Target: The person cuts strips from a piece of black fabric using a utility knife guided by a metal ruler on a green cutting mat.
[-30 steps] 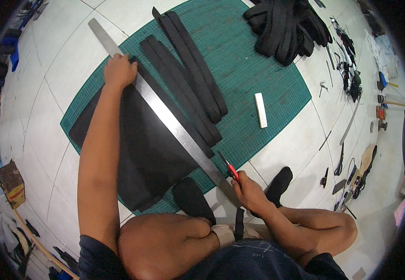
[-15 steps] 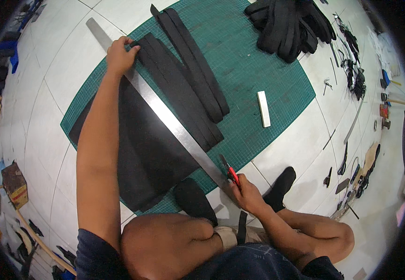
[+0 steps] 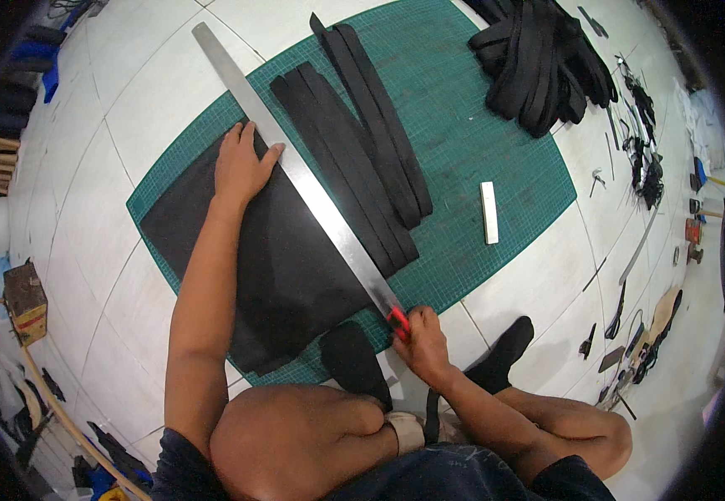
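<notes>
A long steel ruler lies slantwise over a black fabric sheet on a green cutting mat. My left hand rests on the sheet with fingers spread, its thumb reaching onto the ruler. At the ruler's near end, my right hand is closed round a red-handled utility knife; its blade is blurred, so I cannot tell whether it touches the fabric. Right of the ruler lie folded black strips, with another folded strip pair beyond them.
A white block sits on the mat's right side. A pile of black strips lies at the far right edge of the mat. My black-socked foot is close to the near edge, and scraps and tools are scattered on the tiled floor.
My left hand has let go of the folded strip's far end and come down onto the sheet beside the ruler. The knife has moved to the ruler's near end. The view has shifted slightly.
</notes>
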The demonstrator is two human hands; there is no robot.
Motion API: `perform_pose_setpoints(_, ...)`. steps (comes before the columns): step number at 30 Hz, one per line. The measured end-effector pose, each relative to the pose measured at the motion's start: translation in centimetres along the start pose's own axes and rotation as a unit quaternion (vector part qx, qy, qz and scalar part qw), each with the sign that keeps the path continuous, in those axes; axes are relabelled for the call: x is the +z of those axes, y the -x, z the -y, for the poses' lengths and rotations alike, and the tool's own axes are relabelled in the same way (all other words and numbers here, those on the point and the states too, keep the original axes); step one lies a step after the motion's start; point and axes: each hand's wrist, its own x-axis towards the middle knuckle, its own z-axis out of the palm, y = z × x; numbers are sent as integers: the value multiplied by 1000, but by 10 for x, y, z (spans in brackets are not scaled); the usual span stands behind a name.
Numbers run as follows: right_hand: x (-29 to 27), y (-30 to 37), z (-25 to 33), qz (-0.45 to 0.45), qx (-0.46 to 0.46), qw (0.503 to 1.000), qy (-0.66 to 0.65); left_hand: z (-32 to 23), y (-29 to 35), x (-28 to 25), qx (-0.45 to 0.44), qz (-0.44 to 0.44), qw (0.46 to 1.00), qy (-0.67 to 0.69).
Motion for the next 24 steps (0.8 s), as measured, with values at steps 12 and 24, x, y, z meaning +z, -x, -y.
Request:
perform_pose_setpoints(12,8,2,1,27,-18,999,-33,15,1,-19,52,66,994,65)
perform_pose_setpoints(24,-41,-68,-43,-223,50,971,-64,25,-3,-17,68,105,992,33)
